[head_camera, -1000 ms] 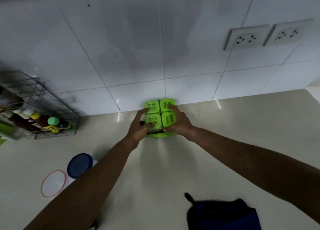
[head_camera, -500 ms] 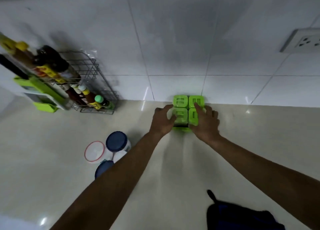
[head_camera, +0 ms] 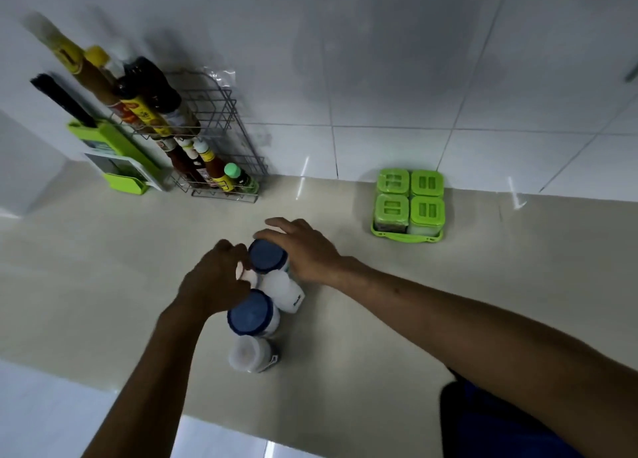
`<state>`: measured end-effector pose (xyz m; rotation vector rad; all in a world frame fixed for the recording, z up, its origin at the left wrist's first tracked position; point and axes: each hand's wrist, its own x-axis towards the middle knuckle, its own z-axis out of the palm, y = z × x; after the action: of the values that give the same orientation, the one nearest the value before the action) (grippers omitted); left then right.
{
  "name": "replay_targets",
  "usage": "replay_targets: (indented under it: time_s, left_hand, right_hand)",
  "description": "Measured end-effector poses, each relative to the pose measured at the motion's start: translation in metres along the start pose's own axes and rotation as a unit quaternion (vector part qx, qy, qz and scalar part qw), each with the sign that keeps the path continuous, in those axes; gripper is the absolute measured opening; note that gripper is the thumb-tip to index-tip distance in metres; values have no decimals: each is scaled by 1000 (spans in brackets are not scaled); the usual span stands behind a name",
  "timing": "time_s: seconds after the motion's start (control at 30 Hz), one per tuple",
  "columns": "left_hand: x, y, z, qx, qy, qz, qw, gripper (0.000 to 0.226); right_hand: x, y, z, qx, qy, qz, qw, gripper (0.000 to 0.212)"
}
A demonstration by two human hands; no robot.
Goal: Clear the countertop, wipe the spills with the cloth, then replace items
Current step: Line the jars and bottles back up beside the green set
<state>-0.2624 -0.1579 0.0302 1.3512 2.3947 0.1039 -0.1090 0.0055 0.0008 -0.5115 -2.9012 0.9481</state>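
Note:
A cluster of plastic jars stands mid-counter. My right hand (head_camera: 303, 250) wraps the far blue-lidded jar (head_camera: 266, 255) from the right. My left hand (head_camera: 215, 281) reaches in from the left, fingers curled at a red-rimmed white lid (head_camera: 245, 275) beside that jar; its grip is partly hidden. A second blue-lidded jar (head_camera: 249, 314), a white jar (head_camera: 284, 290) and a clear-lidded jar (head_camera: 250, 354) stand close by. The green four-compartment spice set (head_camera: 409, 209) sits alone by the wall. A dark blue cloth (head_camera: 483, 419) lies at the lower right, partly under my right forearm.
A wire rack (head_camera: 221, 154) with several sauce bottles stands against the tiled wall at the back left. A green and white holder (head_camera: 117, 160) is next to it. The beige countertop's (head_camera: 362, 319) front edge runs along the bottom left.
Both hands let go of the green spice set by the wall and moved left and toward me onto the jar cluster. The view has swung left, so the rack is fully visible.

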Motion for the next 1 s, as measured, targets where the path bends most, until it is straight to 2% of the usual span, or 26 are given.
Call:
replay_targets:
  time_s: [0.07, 0.13, 0.27, 0.4, 0.5, 0.57, 0.7, 0.8, 0.87, 1.0]
  left_hand:
    - [-5, -20, 6, 62, 0, -57, 996, 58]
    - [-2, -36, 11, 48, -16, -73, 996, 74]
    - [8, -53, 15, -5, 22, -12, 1000, 65]
    - [16, -61, 17, -35, 26, -11, 999, 57]
    - [23, -56, 14, -31, 5, -1, 1000, 58]
    - [22, -45, 4, -22, 32, 13, 999, 59]
    - [23, 1, -27, -19, 118, 80, 990, 61]
    - [37, 62, -49, -36, 139, 164, 976, 63]
    - [54, 117, -57, -64, 120, 216, 967, 65]
    - [90, 243, -47, -71, 1, 282, 957, 64]
  right_hand:
    - [21, -7, 7, -43, -42, -21, 998, 91]
    - [38, -13, 11, -44, -86, -26, 995, 78]
    - [53, -13, 15, 10, -116, 2, 993, 60]
    - [53, -14, 29, 43, -89, 30, 995, 59]
    - [48, -15, 34, 79, -30, 59, 995, 64]
    - [40, -14, 29, 98, 23, 60, 993, 71]
    - [4, 3, -15, 109, 139, 81, 981, 82]
    - [-44, 32, -76, 112, 198, 120, 967, 76]
    - [-83, 58, -119, 119, 203, 161, 959, 66]
    - [-159, 122, -191, 69, 202, 240, 947, 64]
